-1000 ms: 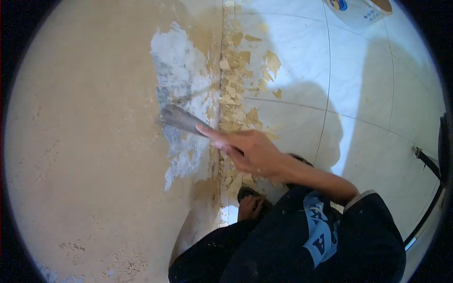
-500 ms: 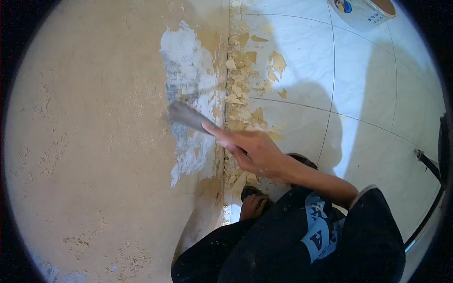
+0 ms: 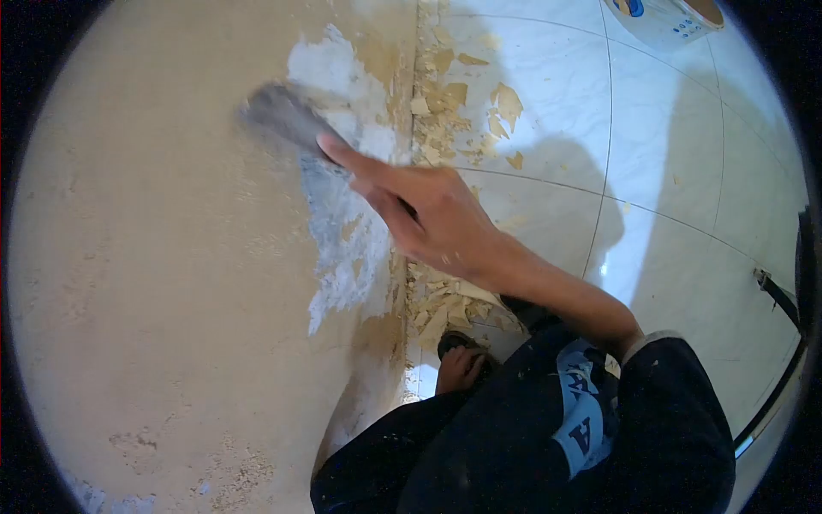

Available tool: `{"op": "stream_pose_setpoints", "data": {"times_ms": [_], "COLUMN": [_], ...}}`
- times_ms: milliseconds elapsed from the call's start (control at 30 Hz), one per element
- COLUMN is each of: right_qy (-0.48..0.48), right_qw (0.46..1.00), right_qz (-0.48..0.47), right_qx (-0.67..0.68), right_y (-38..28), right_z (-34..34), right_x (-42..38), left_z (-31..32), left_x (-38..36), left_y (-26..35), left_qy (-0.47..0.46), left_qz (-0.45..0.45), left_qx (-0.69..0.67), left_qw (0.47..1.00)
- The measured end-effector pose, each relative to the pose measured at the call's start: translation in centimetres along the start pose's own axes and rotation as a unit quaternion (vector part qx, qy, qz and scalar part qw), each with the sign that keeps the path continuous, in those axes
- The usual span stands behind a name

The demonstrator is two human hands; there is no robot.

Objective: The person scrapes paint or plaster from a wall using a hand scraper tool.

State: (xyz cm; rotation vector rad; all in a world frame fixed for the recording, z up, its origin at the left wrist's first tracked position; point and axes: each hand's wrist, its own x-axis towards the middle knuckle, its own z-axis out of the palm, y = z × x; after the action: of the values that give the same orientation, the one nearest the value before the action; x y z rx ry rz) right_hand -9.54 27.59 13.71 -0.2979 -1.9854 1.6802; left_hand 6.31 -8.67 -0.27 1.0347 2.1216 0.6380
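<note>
Plainly, the flat-bladed scraper is clamped in the right hand, its blurred tip over tan-painted wall beside the bare patch; contact cannot be told. A shallow blade angle, worked from the patch's ragged edge, should limit gouging; paint flakes litter the tiled floor.

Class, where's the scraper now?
The scraper is upper left of centre in the head view, in the right hand, crossing the left edge of the pale patch on the wall.

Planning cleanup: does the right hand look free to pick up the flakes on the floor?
Probably not: the right hand holds a scraper, though the flakes lie beside the wall.
</note>
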Motion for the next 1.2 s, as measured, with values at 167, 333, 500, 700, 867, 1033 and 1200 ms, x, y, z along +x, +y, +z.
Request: {"op": "stream_pose_setpoints", "data": {"times_ms": [167,333,500,700,867,1033,1200], "right_qy": [-0.055,-0.032,-0.078,-0.068,-0.058,-0.032,-0.038], "right_qw": [0.998,0.998,0.994,0.995,0.995,0.995,0.997], "right_qz": [0.034,0.043,0.071,0.065,0.081,0.096,0.056], "right_qx": [0.009,0.024,0.009,0.020,0.004,0.002,0.034], "right_y": [0.6,0.1,-0.2,-0.5,0.3,-0.2,-0.5], "right_z": [-0.5,0.4,-0.9,0.6,0.6,0.3,0.5], "right_x": [-3.8,-4.3,-3.8,-4.6,-5.5,-2.5,-3.9], "left_z": [0.9,-1.3,-0.1,1.4,0.6,-1.3,-0.9], "left_x": [2.2,2.4,1.7,1.1,1.5,3.0,3.1], "left_y": [-2.6,0.4,-1.0,-3.4,-1.9,1.0,-0.5], "left_qy": [0.020,0.033,-0.030,-0.020,-0.001,0.011,0.028], "left_qz": [0.033,0.013,-0.010,-0.003,0.008,0.007,0.031], "left_qx": [-0.001,-0.006,-0.012,-0.049,0.009,0.018,0.005], "left_qw": [0.999,0.999,0.999,0.999,1.000,1.000,0.999]}}
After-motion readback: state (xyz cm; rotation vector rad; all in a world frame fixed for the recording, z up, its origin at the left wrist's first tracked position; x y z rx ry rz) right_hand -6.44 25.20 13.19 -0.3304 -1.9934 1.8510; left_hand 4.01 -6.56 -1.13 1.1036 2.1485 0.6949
